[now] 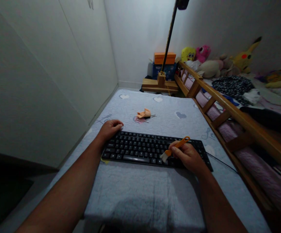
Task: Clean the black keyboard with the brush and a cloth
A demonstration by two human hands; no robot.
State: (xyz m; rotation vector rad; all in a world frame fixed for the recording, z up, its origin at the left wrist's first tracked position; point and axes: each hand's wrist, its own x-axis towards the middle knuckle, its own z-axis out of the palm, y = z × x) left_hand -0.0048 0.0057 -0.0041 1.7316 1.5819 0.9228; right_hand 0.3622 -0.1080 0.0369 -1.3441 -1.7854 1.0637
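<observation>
A black keyboard (135,147) lies flat on the light blue cloth with its keys facing up. My left hand (111,128) is at its upper left corner, fingers closed on the edge; the fingertips are partly hidden. In my right hand (186,154) is a small brush (179,144) with an orange handle and pale bristles. I pinch it between thumb and fingers, handle pointing up to the right. Its bristles touch or hover just over the keys right of the space bar; I cannot tell which.
Beyond the keyboard sits a crumpled orange cloth-like item (144,113) beside thin metal-looking sticks (153,115). A cable (222,161) runs right from the keyboard. A wooden bed rail (227,103) borders the right side, and a white cabinet (58,64) the left. Boxes (165,58) stand behind.
</observation>
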